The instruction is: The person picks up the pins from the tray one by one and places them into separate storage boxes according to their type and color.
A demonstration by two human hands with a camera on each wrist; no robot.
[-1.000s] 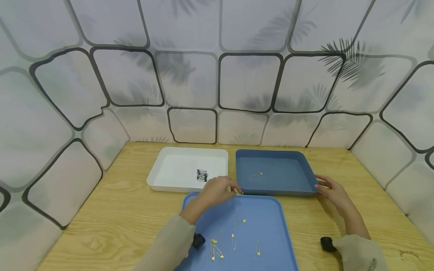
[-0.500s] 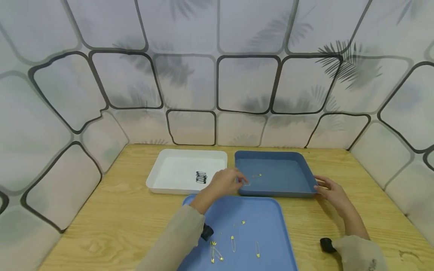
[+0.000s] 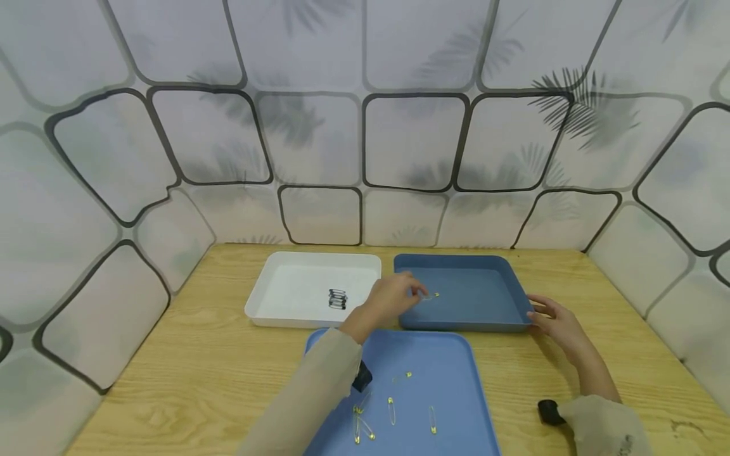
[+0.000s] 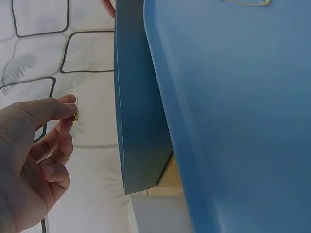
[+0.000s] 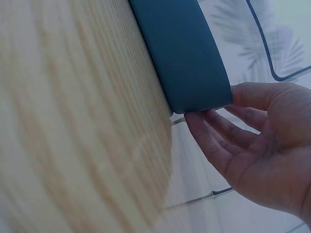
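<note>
My left hand reaches over the left part of the dark blue tray. Between thumb and forefinger it pinches a gold safety pin, while the other fingers curl loosely. Close to these fingertips, another gold safety pin lies inside that tray. My right hand holds the tray's front right corner, with the thumb at the rim and the fingers against the outer wall. Several more gold safety pins lie in the light blue tray nearer to me, some overlapping.
A white tray stands at the back left, with several black safety pins in a stack. All the trays rest on a wooden table. Patterned fabric walls enclose the table at the back and sides.
My left hand has moved right and away from me, from the front left corner of the dark blue tray to over its inside, carrying the safety pin. The right hand stays at its corner.
</note>
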